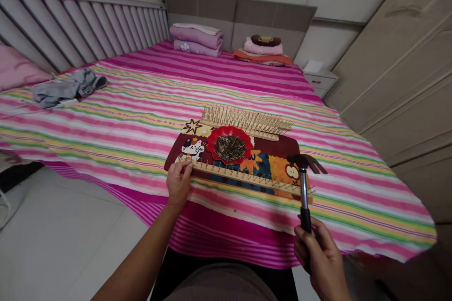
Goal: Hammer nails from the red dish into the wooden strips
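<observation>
My left hand (179, 179) is closed in a pinch at the left end of a narrow wooden strip (247, 178), with what looks like a nail at the fingertips. Along the strip stands a row of thin nails, some of them leaning. In my right hand (319, 251) is a claw hammer (304, 188), gripped by its black handle, its head raised near the strip's right end. Behind the strip, a red scalloped dish (212, 143) holds many loose nails (229, 148). The strip and dish rest on a patterned mat or board (282, 148) with a cat picture.
More nail-studded wooden strips (243, 122) lie at the mat's back edge, points up. The striped bed (141, 122) carries grey cloth (67, 88) at left and folded bedding (197, 40) by the headboard (236, 9). A nightstand (320, 82) and wardrobe (399, 75) stand at right.
</observation>
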Tool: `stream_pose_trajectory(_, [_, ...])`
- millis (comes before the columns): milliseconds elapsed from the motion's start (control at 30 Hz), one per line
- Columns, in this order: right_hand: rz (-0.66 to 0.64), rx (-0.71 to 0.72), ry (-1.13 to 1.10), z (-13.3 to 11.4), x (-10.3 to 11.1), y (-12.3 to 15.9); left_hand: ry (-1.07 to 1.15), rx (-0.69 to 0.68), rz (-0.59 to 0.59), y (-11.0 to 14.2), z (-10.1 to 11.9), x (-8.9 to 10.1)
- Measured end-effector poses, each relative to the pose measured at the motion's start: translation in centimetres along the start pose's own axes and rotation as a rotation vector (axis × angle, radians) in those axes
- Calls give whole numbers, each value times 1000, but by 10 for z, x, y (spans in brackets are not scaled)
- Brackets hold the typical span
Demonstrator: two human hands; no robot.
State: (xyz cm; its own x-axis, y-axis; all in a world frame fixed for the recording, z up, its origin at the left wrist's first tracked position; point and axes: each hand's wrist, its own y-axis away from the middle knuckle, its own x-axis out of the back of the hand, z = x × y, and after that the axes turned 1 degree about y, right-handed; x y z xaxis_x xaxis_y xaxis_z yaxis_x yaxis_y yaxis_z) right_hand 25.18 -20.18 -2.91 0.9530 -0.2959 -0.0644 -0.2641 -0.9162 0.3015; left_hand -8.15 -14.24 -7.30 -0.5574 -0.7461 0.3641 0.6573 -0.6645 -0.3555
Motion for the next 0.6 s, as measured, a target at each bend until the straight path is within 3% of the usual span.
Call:
stream_pose_trajectory(233, [-179,-38,119,-2,-18,17,-113,-177,31,0,-6,-8])
stream_pose_trajectory(433, [-325,-14,182,-8,-41,33,-102,-207,78,-1,-5,-13])
stream_pose_trajectory(600, [-378,61,243,0,-46,32,-161,-237,93,-3,-8,-13])
